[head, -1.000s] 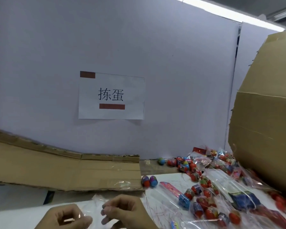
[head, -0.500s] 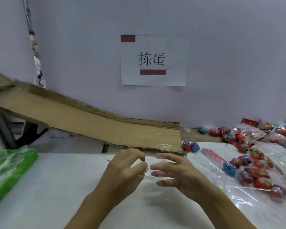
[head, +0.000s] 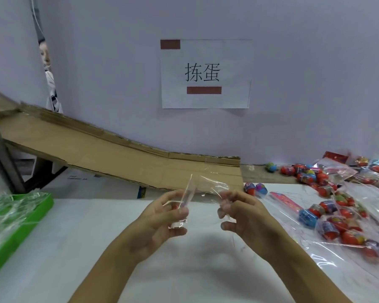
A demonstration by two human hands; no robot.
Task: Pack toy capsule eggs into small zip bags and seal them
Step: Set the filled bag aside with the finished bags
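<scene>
left hand [head: 162, 217] + right hand [head: 239, 215] — pinch clear zip bag [head: 206, 189] | 2 loose eggs [head: 255, 189] — right

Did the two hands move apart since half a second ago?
Yes. Against the cardboard ramp, the left hand and right hand have spread sideways, stretching the clear zip bag.

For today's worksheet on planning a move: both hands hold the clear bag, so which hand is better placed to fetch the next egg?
Right. The two loose eggs and the pile lie on the right hand's side, while the left hand can likely keep gripping the clear bag.
</scene>
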